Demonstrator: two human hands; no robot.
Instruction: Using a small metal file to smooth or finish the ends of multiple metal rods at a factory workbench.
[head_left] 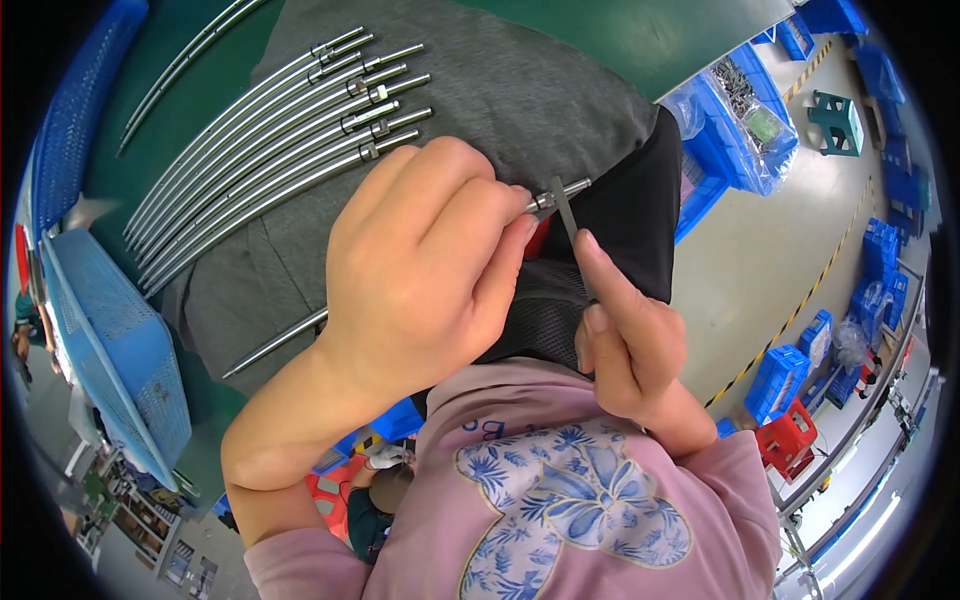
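Observation:
My left hand (425, 255) is closed round a slim steel rod (278, 342) with a nut-like fitting (543, 202) near its right end. Its thumb and fingertips pinch just left of that fitting, and the middle of the rod is hidden under the hand. My right hand (632, 345) grips a thin flat file (567, 215), index finger stretched along it. The file's blade crosses the rod at the fitting and appears to touch it. Beyond my left hand, several similar rods (260, 165) lie side by side on a dark grey cloth (500, 90).
The cloth covers part of a green table (640, 30). Blue baskets (120, 345) stand at the left. At the right, blue bins (735, 130) hold small metal parts, with a green stool (837, 123) and a red stool (787, 440) on the floor. Another person (375, 510) sits behind, at lower left.

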